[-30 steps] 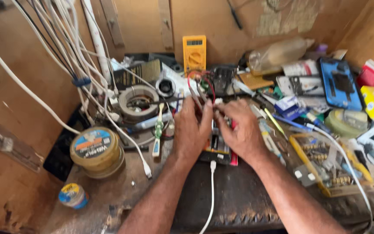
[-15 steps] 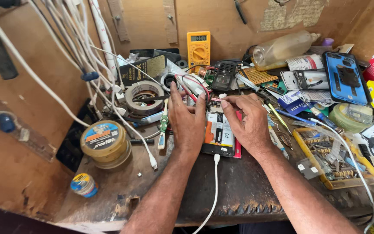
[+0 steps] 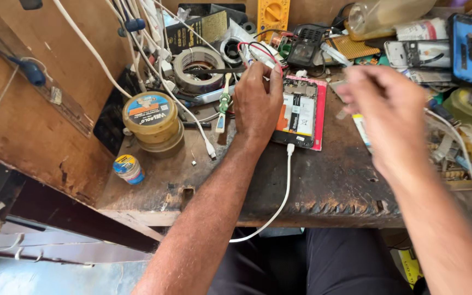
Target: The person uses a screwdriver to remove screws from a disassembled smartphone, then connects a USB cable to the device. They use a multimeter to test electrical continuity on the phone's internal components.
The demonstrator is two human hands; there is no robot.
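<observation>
Head cam: left hand [image 3: 258,104] lies flat, fingers together, pressing on the left edge of the opened phone [image 3: 297,113] mid-bench, white cable [image 3: 286,186] plugged into its near end. Right hand [image 3: 390,117] hovers blurred to the right, loosely open, holding nothing I can make out; tape roll [image 3: 199,69] sits behind

A scorched wooden bench [image 3: 329,186] carries an opened phone [image 3: 297,112] at centre, tins [image 3: 151,123] left, clutter upper right.

A worn, scorched wooden workbench [image 3: 329,186] stands against brown board walls [image 3: 45,109] in daylight, white cables [image 3: 88,49] hanging across the left-hand panel
</observation>
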